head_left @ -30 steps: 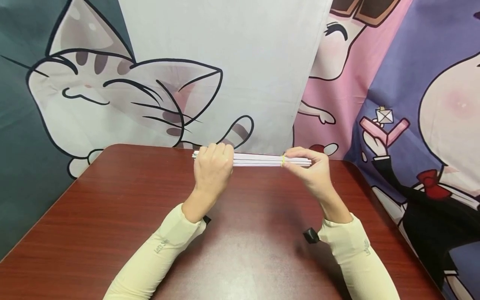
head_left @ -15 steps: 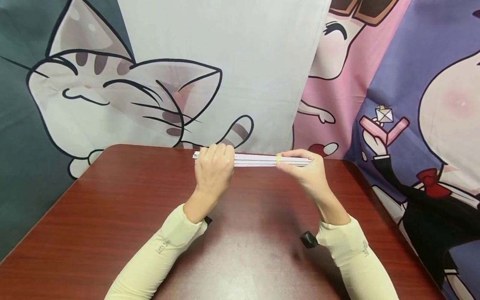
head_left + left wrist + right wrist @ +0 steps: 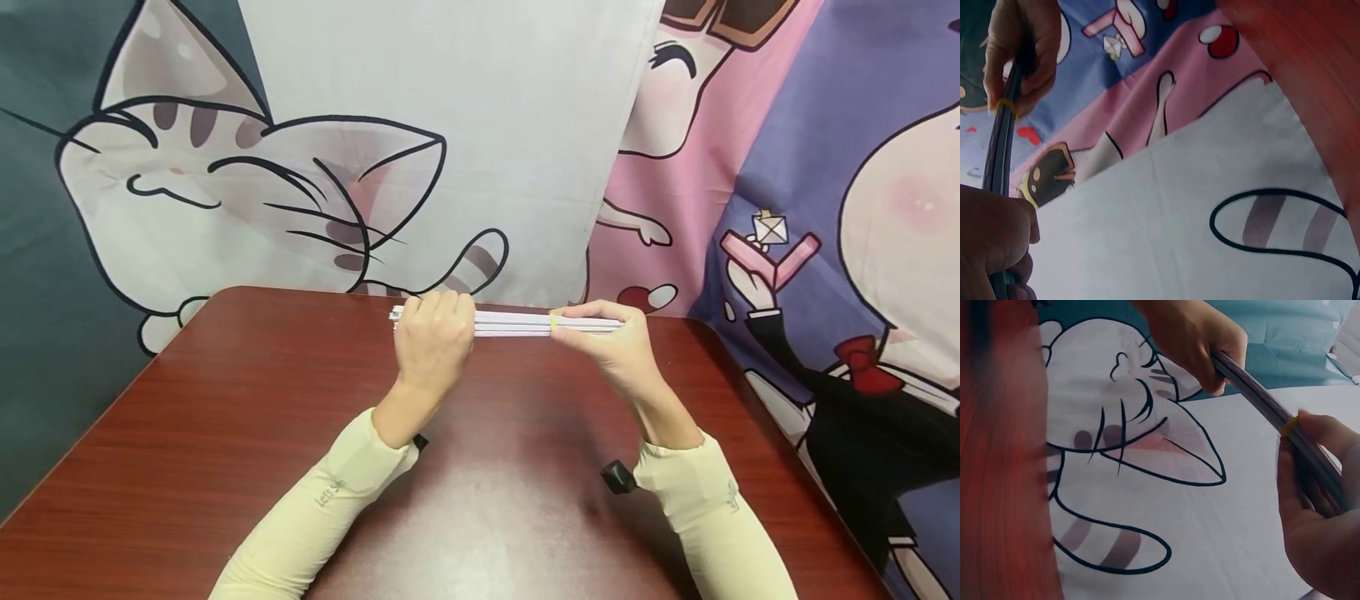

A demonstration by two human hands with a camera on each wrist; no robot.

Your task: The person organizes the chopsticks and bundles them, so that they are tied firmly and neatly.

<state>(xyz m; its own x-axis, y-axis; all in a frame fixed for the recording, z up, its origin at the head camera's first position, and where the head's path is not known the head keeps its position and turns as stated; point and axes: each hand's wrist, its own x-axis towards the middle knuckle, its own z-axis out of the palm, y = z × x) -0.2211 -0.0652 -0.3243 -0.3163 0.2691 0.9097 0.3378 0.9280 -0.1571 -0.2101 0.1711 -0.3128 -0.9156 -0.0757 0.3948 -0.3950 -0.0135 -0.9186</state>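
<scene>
Cartoon-printed cloth (image 3: 450, 125) hangs behind a reddish-brown table (image 3: 225, 433), a grey striped cat at about ten o'clock and pink and purple figures toward two o'clock. Near the table's far edge, at twelve o'clock from the person, a bundle of thin white sticks (image 3: 513, 321) is held level above the wood, running from nine to three o'clock. The left hand (image 3: 431, 346) is curled firmly round the bundle's left end, apparently to keep the sticks packed together and steady. The right hand (image 3: 611, 342) wraps the right end, its fingertips pinching at a small yellow rubber band (image 3: 553, 320) that circles the sticks just at the three o'clock side of the middle; this grip seems meant to control the band while the other hand braces the load. Both wrist views show the same two grasps, with the band at the right hand's fingertips. Cream sleeves (image 3: 322, 500) cover both forearms.
</scene>
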